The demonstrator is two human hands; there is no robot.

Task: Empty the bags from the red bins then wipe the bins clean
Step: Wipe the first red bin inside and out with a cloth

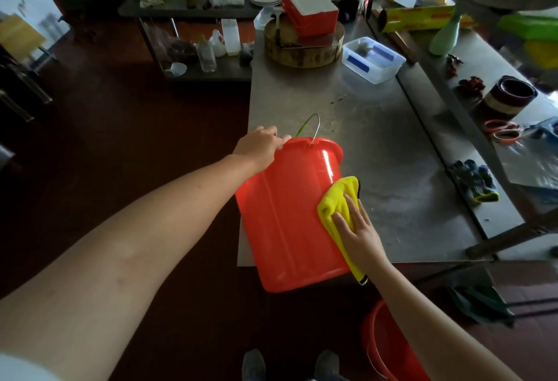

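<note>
We found the red bin (pixel 287 214) smooth, glossy plastic with a bright streak of glare, its thin wire handle (pixel 316 128) bare metal, and the yellow cloth (pixel 338 201) on it soft, fuzzy and matt. The table (pixel 392 145) beneath was dull, scuffed sheet metal; farther back, where the view blurred, the round chopping block (pixel 302 52) seemed rough-edged wood, beside a clear plastic container (pixel 374 69).

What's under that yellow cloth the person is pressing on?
The yellow cloth lies against the side of the red bin, which is tipped over on the steel table. The right hand presses it flat. The patch of bin beneath is covered, so its state cannot be seen.
</note>
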